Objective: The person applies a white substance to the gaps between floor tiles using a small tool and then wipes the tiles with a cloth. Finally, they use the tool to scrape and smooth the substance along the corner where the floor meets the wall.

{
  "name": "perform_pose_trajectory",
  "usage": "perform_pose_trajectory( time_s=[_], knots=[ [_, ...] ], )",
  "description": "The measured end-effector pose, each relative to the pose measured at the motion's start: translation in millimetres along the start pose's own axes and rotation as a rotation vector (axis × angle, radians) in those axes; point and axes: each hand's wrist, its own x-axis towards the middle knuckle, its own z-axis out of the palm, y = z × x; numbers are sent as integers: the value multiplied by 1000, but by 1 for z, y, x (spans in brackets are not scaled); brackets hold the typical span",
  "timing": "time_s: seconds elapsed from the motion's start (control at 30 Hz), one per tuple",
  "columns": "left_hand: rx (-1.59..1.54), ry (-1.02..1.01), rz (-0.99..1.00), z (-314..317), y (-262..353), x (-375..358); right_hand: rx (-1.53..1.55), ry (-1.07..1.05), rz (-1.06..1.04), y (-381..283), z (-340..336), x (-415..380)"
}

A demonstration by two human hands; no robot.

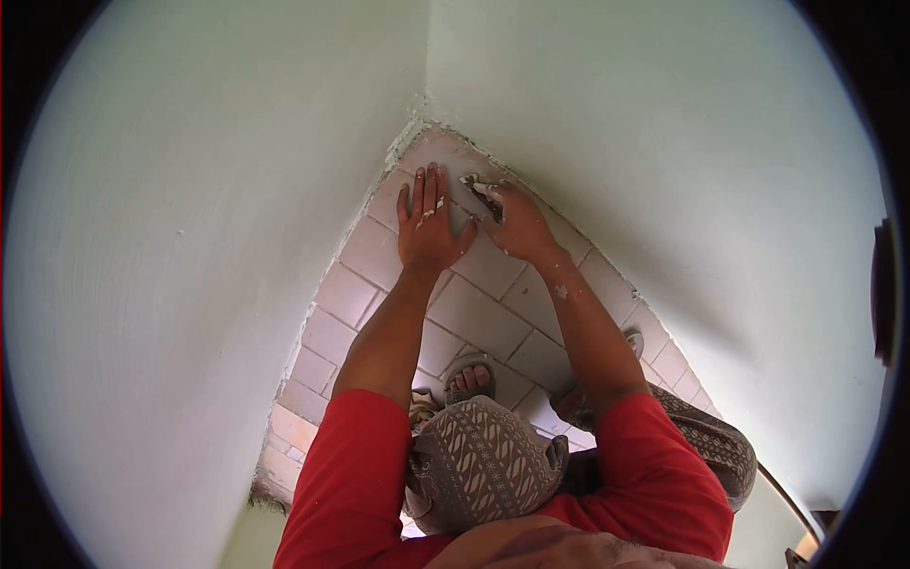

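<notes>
My left hand (434, 223) lies palm down on the tiled floor (479, 318) near the corner, its fingers stretched out and marked with white paste. To its right, my right hand (517, 220) is closed round a small dark tool (488, 201) smeared with white material. The tool is close to the tiles, but most of it is hidden by the fingers, so its kind cannot be told. White spots also mark the right wrist.
Pale green walls (218, 190) meet at the corner ahead, with a rough, crumbly white edge (408, 142) along the floor. A sandalled foot (469, 377) and patterned cloth (488, 460) over a knee are below. A dark object (883, 292) is at the far right.
</notes>
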Motion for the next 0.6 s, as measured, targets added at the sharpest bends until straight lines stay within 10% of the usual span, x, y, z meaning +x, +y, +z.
perform_pose_trajectory(
  time_s=[0.23, 0.3, 0.4, 0.6],
  knots=[
    [-87, 82, 250, 12, -13, -12, 298, -149, 254, -26, -3, -39],
    [-121, 104, 238, 18, -15, -12, 803, -335, 561, -45, -30, -36],
    [-207, 154, 204, 24, -17, -14, 975, -302, 209, -55, -54, -50],
    [-303, 158, 71, 26, -10, -35, 76, 113, -46, -72, -53, -28]
  ],
)
